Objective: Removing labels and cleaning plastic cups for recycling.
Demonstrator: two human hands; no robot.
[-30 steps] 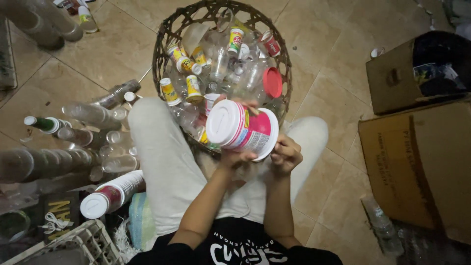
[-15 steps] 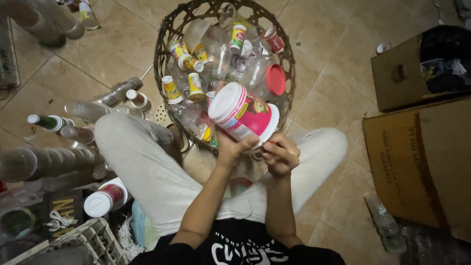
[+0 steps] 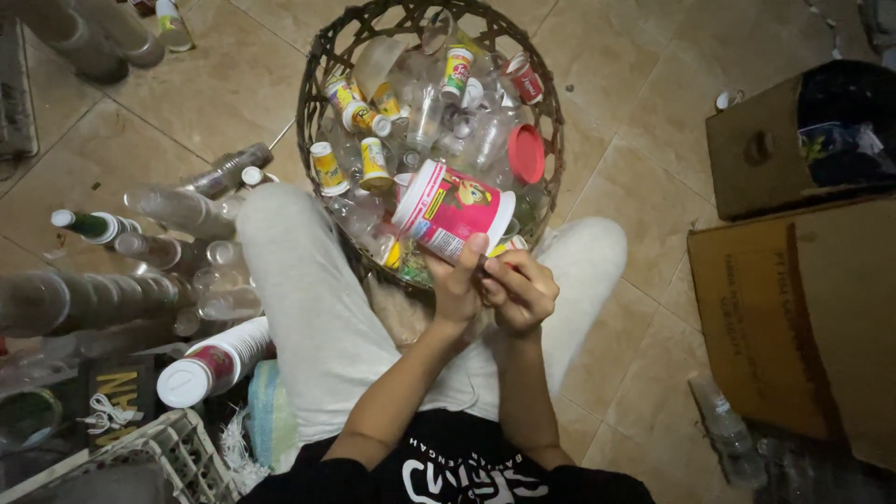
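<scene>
Peeling at the label: our left hand point(image 3: 457, 285) grasps the pink tub point(image 3: 453, 210) at frame centre, over the basket point(image 3: 313, 112); our right hand point(image 3: 521, 291) pinches its lower edge. Next, we judge, calls for a firm pull.

1. Pink tub point(image 3: 451, 210), round, with a white rim and a pink-and-yellow label, lies tilted over the near rim of the basket point(image 3: 317, 84); the left hand point(image 3: 457, 285) grips it and the right hand point(image 3: 521, 291) touches its lower edge.
2. Small cups point(image 3: 375, 161) with yellow labels lie in the basket's left half.
3. Red lid point(image 3: 526, 153), round, leans at the basket's right side.
4. Two brown cartons point(image 3: 793, 308) stand on the floor at the right edge.
5. Stacked cups point(image 3: 219, 359) with red-and-white labels lie on the floor at lower left.
</scene>
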